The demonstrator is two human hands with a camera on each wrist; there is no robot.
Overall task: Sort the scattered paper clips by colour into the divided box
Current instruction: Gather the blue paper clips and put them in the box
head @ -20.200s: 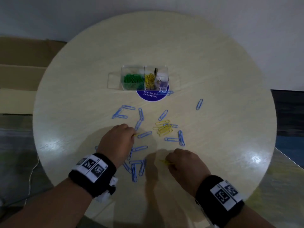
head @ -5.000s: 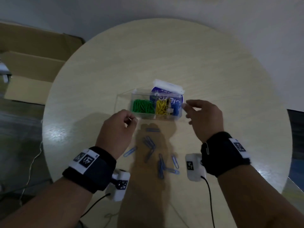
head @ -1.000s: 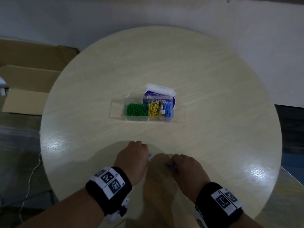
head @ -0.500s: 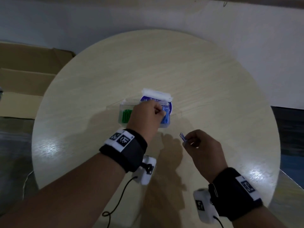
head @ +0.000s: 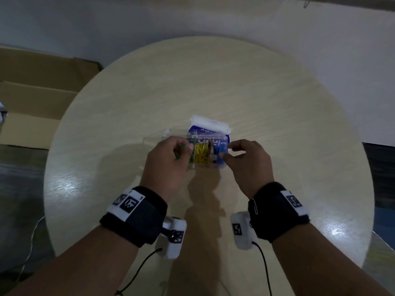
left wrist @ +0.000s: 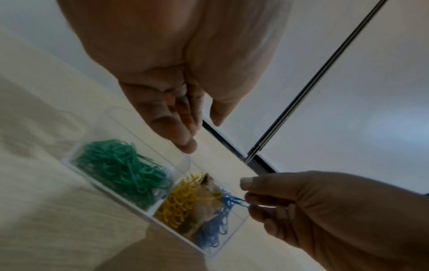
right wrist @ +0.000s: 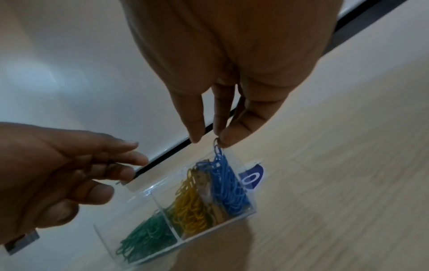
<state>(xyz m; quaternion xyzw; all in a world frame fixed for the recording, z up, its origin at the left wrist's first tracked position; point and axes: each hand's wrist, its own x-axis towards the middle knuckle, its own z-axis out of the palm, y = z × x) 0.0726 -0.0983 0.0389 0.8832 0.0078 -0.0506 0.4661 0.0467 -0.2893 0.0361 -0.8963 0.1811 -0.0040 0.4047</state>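
A clear divided box (head: 205, 167) stands mid-table with green clips (left wrist: 120, 170) on the left, yellow clips (head: 202, 151) in the middle and blue clips (right wrist: 230, 187) on the right. My right hand (right wrist: 216, 141) pinches one blue clip (right wrist: 218, 148) by its top, just above the blue pile, its lower end touching the heap. In the left wrist view the right hand (left wrist: 247, 198) shows the same pinch. My left hand (head: 186, 149) hovers over the green compartment, fingers loosely curled, holding nothing.
A brownish divider (right wrist: 206, 188) separates yellow from blue. A blue round label (head: 227, 139) and a white packet (head: 210, 123) lie behind the box. Flattened cardboard (head: 32, 92) lies on the floor to the left. Bare round tabletop (head: 277, 124) surrounds the box.
My left hand has drawn back from the blue compartment to over the green one. My right hand has carried its blue clip forward to the blue compartment.
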